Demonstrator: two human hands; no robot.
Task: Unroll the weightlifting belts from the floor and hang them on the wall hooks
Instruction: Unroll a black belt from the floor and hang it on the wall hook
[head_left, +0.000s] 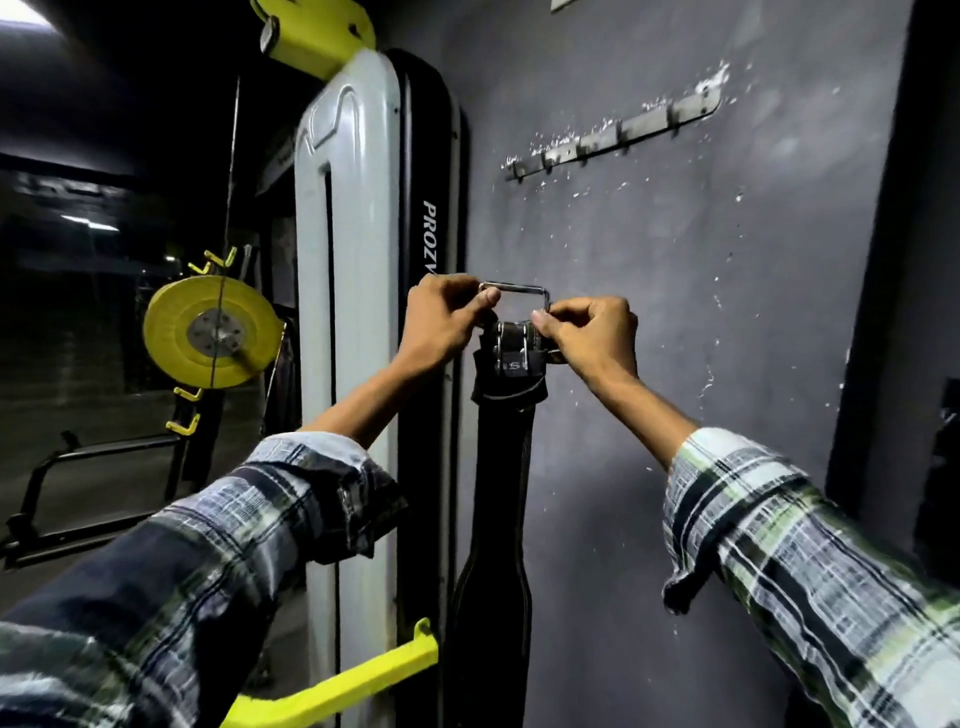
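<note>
A black leather weightlifting belt (501, 467) hangs unrolled in front of the grey wall, held up by its top end. Its metal buckle (519, 296) sits at the top, between my two hands. My left hand (447, 317) pinches the left side of the buckle frame. My right hand (587, 332) pinches the buckle's right side and the belt's folded end. A metal hook rail (618, 135) with several bare hooks is fixed to the wall above and to the right of my hands.
A white and black gym machine column (363, 312) stands right beside the belt on the left. A yellow bar (337, 686) juts out low from it. A yellow pulley wheel (210, 332) and a black frame (78, 499) lie further left.
</note>
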